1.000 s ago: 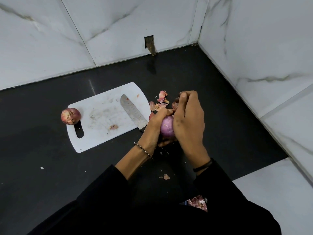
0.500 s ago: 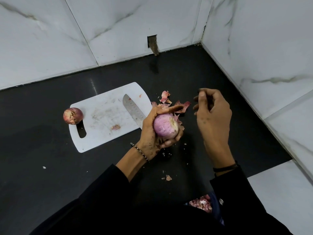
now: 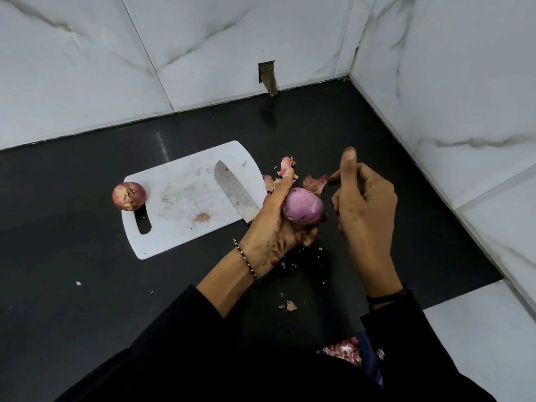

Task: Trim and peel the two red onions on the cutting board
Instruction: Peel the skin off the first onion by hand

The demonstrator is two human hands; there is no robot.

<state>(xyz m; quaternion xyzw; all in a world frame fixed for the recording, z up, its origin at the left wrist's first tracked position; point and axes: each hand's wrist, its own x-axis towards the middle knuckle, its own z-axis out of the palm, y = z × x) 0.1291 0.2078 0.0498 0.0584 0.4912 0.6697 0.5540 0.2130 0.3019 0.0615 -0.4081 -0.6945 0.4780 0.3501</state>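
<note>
Peeled onion (image 3: 303,206) sideways, long axis left to right, gripped by left hand (image 3: 272,227), thumb above, fingers curled below, just right of cutting board (image 3: 179,195), right hand (image 3: 365,204) beside it, fingers curled, hold unclear, unpeeled onion (image 3: 129,195) on board's left edge

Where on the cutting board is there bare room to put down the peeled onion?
The cutting board is bare in its middle, between the unpeeled onion at its left end and the knife blade; one small scrap lies near the front edge. Right of the knife it is crowded with loose peels.
</note>
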